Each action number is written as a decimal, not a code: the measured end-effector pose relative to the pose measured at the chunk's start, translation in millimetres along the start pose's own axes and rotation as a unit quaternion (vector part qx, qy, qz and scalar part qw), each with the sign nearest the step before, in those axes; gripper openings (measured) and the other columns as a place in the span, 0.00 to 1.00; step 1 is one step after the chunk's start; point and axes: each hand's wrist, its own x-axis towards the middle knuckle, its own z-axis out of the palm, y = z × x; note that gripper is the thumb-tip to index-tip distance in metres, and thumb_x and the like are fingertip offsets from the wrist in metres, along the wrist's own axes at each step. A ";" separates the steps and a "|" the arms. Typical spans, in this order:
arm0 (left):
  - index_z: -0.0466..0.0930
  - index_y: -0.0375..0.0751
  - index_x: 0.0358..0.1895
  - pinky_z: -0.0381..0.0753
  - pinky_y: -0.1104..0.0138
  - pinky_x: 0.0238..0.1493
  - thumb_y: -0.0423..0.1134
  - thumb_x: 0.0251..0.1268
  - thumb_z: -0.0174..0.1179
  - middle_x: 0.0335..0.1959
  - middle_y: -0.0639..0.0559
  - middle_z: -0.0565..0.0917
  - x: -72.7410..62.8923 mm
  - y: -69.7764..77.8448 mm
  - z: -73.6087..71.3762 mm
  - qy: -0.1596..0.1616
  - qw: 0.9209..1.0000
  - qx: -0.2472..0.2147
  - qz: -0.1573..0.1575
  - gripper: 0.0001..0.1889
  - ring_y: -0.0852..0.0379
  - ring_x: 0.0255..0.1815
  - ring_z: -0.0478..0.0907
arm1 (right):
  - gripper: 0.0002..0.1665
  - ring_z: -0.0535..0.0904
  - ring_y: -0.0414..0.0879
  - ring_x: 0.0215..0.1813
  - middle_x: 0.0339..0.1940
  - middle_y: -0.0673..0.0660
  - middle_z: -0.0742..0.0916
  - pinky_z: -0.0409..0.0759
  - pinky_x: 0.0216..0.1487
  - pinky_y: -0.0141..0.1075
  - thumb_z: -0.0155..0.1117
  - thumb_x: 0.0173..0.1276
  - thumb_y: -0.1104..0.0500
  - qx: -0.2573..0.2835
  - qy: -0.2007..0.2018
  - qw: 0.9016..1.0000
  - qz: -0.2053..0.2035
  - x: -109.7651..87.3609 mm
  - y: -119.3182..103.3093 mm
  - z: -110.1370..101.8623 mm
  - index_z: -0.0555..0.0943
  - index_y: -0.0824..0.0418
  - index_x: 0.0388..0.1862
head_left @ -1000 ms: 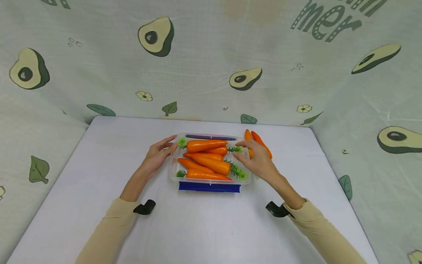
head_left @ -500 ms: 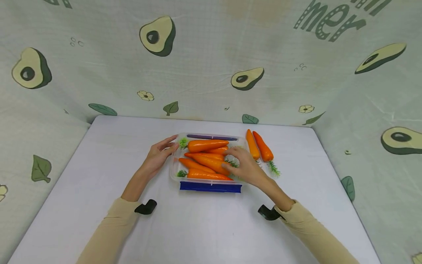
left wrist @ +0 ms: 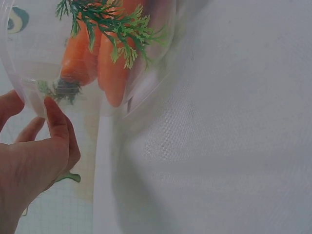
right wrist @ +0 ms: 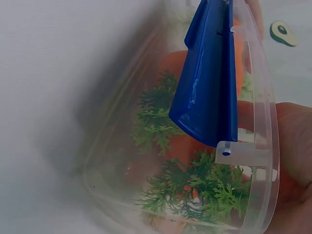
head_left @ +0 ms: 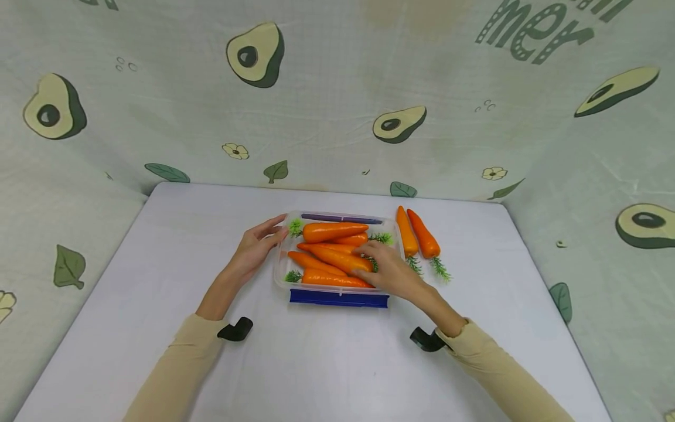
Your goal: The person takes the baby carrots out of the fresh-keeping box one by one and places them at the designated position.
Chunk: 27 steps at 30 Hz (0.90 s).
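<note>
A clear plastic food container (head_left: 280, 280) with several orange carrots lying in it stands mid-table. My left hand (head_left: 250, 252) pinches its left rim; the left wrist view shows thumb and fingers (left wrist: 57, 122) at the corner of the wall. My right hand (head_left: 392, 272) reaches over the right part of the container. Its thumb and fingers are around the thick end of a carrot (head_left: 337, 256) in the middle, partly hiding the green top. In the right wrist view the clear wall and a blue latch (right wrist: 204, 92) hide much of that grasp.
Two carrots, one lighter (head_left: 406, 234) and one redder (head_left: 423, 235), lie on the white table (head_left: 316, 363) just right of the container. A long blue latch (head_left: 339, 299) hangs out at the container's front. Cloth with avocado prints surrounds the table's back and sides.
My right hand has moved left and down from the container's right edge to the middle carrot, and its fingers have closed around the thick end. The left hand stays at the left rim.
</note>
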 end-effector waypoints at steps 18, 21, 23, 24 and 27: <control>0.68 0.49 0.78 0.68 0.59 0.72 0.48 0.76 0.61 0.68 0.40 0.70 -3.2 1.3 2.7 -0.005 1.000 -0.016 0.000 0.30 0.53 0.61 0.69 | 0.22 0.78 0.51 0.40 0.46 0.62 0.86 0.81 0.41 0.40 0.75 0.67 0.60 -0.004 0.024 0.999 -0.046 -3.4 -0.5 -16.4 0.84 0.70 0.57; 0.69 0.51 0.77 0.68 0.59 0.72 0.50 0.75 0.62 0.68 0.41 0.70 -4.1 2.4 3.1 -0.001 1.000 -0.015 -0.006 0.31 0.53 0.62 0.70 | 0.22 0.76 0.50 0.39 0.45 0.60 0.86 0.80 0.39 0.38 0.75 0.67 0.60 -0.007 0.035 0.998 -0.049 -3.8 -1.7 -22.9 0.84 0.69 0.57; 0.69 0.52 0.77 0.67 0.59 0.72 0.50 0.75 0.63 0.68 0.42 0.70 -4.4 3.0 3.1 0.000 1.000 -0.012 -0.010 0.31 0.53 0.63 0.69 | 0.22 0.77 0.50 0.39 0.44 0.60 0.85 0.82 0.40 0.40 0.75 0.67 0.60 -0.003 0.045 0.998 -0.046 -4.2 -2.2 -27.6 0.84 0.69 0.57; 0.69 0.52 0.77 0.67 0.59 0.73 0.51 0.75 0.63 0.69 0.42 0.70 -4.5 3.1 3.1 0.000 1.000 -0.011 -0.010 0.31 0.52 0.63 0.70 | 0.23 0.78 0.50 0.39 0.44 0.60 0.85 0.83 0.41 0.42 0.75 0.67 0.60 0.002 0.049 0.998 -0.043 -4.5 -2.1 -29.8 0.84 0.69 0.57; 0.69 0.53 0.77 0.67 0.59 0.72 0.51 0.75 0.62 0.69 0.43 0.70 -4.2 3.9 3.2 -0.002 1.000 -0.007 -0.013 0.31 0.52 0.63 0.70 | 0.24 0.81 0.51 0.42 0.45 0.60 0.86 0.86 0.44 0.45 0.76 0.66 0.60 0.022 0.064 0.997 -0.032 -5.8 -2.7 -37.8 0.85 0.69 0.58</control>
